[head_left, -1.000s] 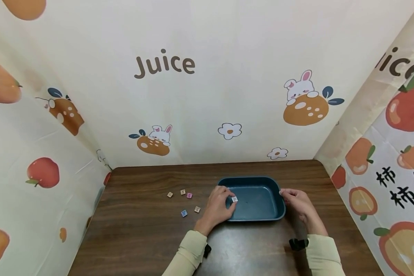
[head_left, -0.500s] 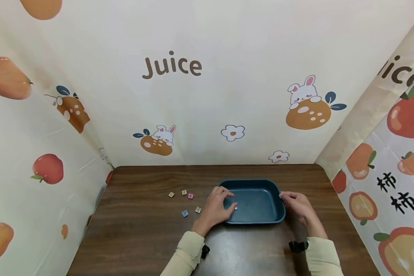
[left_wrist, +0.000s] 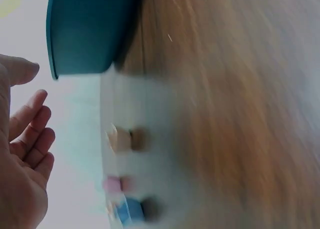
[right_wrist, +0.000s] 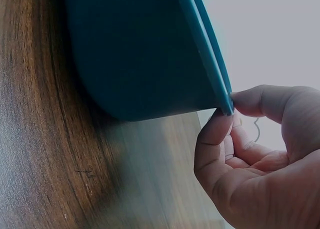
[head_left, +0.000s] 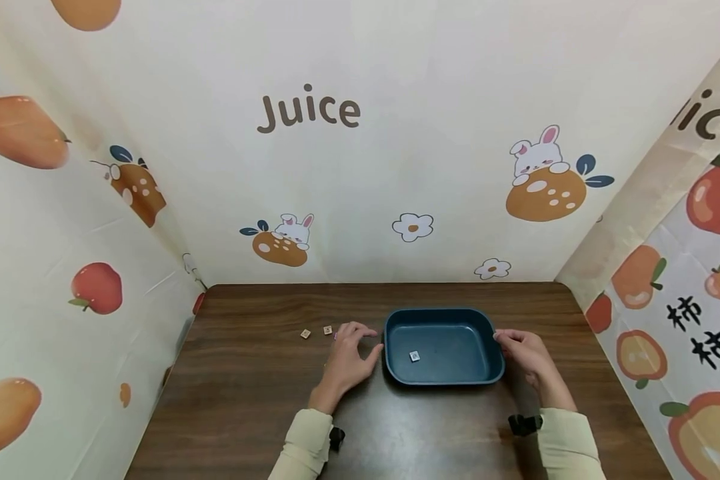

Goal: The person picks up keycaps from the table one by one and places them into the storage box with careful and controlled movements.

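A dark teal tray [head_left: 453, 350] sits on the table, with one small white cube [head_left: 415, 356] lying inside near its left end. My right hand [head_left: 528, 353] pinches the tray's right rim between thumb and index finger, as the right wrist view shows closely. Just outside the tray's left wall, my left hand [head_left: 348, 359] hovers with thumb and fingers apart, holding nothing. Beyond its fingers, a blue cube [left_wrist: 130, 211], a pink cube [left_wrist: 113, 184] and a beige cube [left_wrist: 120, 140] appear blurred in the left wrist view. In the head view this hand covers most of them.
Two more beige cubes show on the table left of the hand, one cube [head_left: 305, 333] farther out and another cube [head_left: 327, 330] closer in. Cloth printed with fruit and rabbits [head_left: 336, 180] hangs behind the brown wooden table [head_left: 246, 400] and at both sides.
My left hand let go of the white cube, which dropped into the tray. That hand then moved left, out over the tray's edge toward the loose cubes. My right hand kept its pinch on the rim.
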The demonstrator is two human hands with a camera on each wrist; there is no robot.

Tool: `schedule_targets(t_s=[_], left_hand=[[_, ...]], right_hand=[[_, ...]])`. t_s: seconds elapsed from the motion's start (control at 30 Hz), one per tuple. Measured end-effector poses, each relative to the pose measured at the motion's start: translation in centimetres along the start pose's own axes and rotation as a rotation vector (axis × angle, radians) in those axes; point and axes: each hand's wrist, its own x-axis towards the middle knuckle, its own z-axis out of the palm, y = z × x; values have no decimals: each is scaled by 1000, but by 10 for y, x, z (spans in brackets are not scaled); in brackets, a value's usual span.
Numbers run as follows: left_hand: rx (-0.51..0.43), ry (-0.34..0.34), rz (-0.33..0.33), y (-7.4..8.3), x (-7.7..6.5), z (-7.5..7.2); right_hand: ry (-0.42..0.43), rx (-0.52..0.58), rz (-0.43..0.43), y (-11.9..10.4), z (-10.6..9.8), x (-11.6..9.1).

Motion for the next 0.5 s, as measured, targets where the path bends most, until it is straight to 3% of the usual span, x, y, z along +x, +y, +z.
schedule_targets(t_s=[0.3, 0.5], left_hand=[[-6, 72, -36, -25, -13, -14], [26, 94, -110, -43, -27, -25]], right_hand=[[3, -16, 29, -2, -2, 1], [-15, -21, 27, -4, -3, 2]])
